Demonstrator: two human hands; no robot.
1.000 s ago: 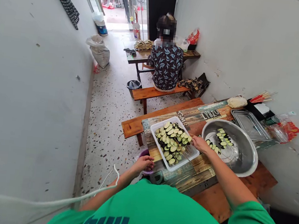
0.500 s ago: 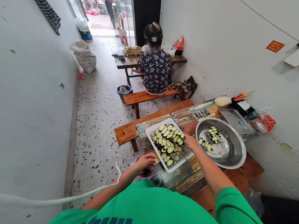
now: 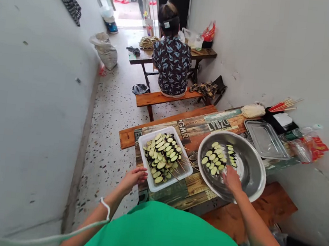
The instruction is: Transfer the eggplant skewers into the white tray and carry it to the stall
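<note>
My right hand (image 3: 232, 180) reaches into a large steel bowl (image 3: 253, 187), its fingers closed at the stick ends of the eggplant skewers (image 3: 215, 159) on the bowl's left side. Another short row of eggplant slices (image 3: 231, 156) lies beside them in the bowl. To the left, a white tray (image 3: 162, 188) holds a heap of skewered eggplant slices (image 3: 163, 152), with thin sticks pointing right. My left hand (image 3: 135, 178) is by the tray's lower left edge, fingers loosely bent and apart, with nothing seen in it.
On the patterned table (image 3: 197, 142), a metal tray (image 3: 265, 139), a pale glove-like bundle (image 3: 253, 110) and red-tipped sticks (image 3: 284, 106) lie at the far right. A person (image 3: 170, 63) sits on a bench ahead. A white cord (image 3: 61, 236) crosses near my left arm.
My right hand has moved from the white tray's right edge into the steel bowl, where more eggplant skewers now lie on the left. My left hand stays beside the tray. The view has shifted.
</note>
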